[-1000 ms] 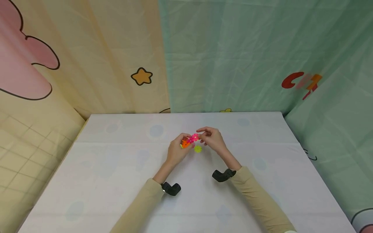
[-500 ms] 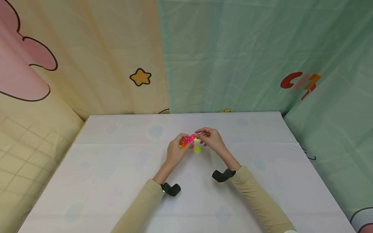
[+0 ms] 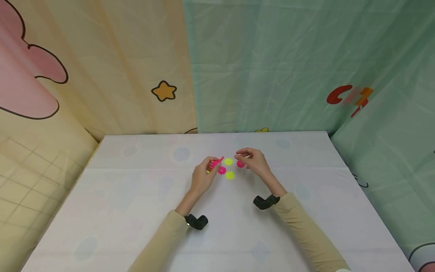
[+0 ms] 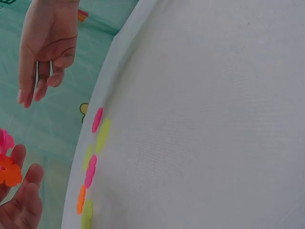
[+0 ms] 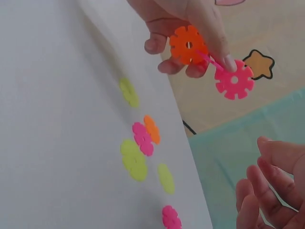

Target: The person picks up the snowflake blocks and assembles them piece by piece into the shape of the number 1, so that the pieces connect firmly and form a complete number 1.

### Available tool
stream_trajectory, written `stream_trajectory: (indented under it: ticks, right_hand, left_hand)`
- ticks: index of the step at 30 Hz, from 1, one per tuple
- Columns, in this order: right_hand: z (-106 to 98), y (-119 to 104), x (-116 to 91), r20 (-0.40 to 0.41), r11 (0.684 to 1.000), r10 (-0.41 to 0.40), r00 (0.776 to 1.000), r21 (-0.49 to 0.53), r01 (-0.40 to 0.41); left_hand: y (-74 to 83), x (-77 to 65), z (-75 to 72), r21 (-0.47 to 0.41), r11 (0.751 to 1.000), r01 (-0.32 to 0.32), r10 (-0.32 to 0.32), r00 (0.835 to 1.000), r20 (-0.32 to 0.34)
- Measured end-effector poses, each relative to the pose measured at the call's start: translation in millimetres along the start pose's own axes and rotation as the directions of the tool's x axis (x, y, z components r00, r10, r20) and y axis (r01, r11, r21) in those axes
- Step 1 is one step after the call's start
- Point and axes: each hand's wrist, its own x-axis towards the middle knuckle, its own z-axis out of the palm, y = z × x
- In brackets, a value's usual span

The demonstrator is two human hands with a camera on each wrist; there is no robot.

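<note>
Printed curtains (image 3: 289,56) in beige and green hang beyond the far edge of a table (image 3: 136,211) covered in pale cloth. Above its far half, the left hand (image 3: 201,176) pinches a small cluster of notched plastic discs, raised clear of the cloth: an orange disc (image 5: 180,46) and a pink disc (image 5: 243,82), with a thin pink piece (image 5: 213,61) between them that looks like another disc seen edge-on, though fingers and angle make that hard to confirm. A fingertip lies at the pink disc's rim, probably to steady the cluster while most of that face is left exposed toward the other side. Opposite, the right hand (image 3: 255,163) is bare, its fingers loosely bent and apart, near the cluster but not touching it. Loose discs lie flat below, two yellow-green discs (image 3: 230,175) between the hands, one nearer and one farther, a pink piece toward each side, plus an orange piece (image 5: 152,128) and another yellow-green one (image 5: 128,92) beneath the left hand; their closeness presumably keeps each within easy reach.
</note>
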Motion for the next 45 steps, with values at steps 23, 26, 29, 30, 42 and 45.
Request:
stream_trajectory:
  ticks: [23,26,29,30,42,45]
  right_hand:
    - [-14.0,22.7,14.4,0.035,0.985,0.069,0.997,-0.159,-0.062]
    - [-15.6,23.0,16.9,0.067,0.98,0.088,0.994,-0.185,-0.074]
    - [-15.7,24.2,19.9,0.088,0.975,0.109,0.99,-0.202,-0.089]
    - [-15.1,24.9,20.8,0.093,0.974,0.116,0.989,-0.206,-0.095]
    - [-11.2,31.9,31.0,0.109,0.933,0.222,0.969,-0.312,-0.179]
    - [-10.2,31.4,31.5,0.115,0.925,0.238,0.964,-0.331,-0.189]
  left_hand:
    - [-7.0,0.1,-6.9,-0.051,0.997,0.062,-0.062,0.998,0.008]
    - [-5.2,1.4,-8.1,-0.066,0.996,0.068,-0.068,0.998,0.002]
    - [-3.2,1.4,-9.1,-0.094,0.991,0.091,-0.09,0.996,0.012]
    - [-2.6,1.1,-9.4,-0.1,0.99,0.101,-0.099,0.995,0.016]
    - [-2.3,0.1,-5.5,-0.107,0.989,0.1,-0.104,0.994,-0.029]
    - [-1.9,0.6,-4.3,-0.109,0.988,0.107,-0.112,0.993,-0.039]
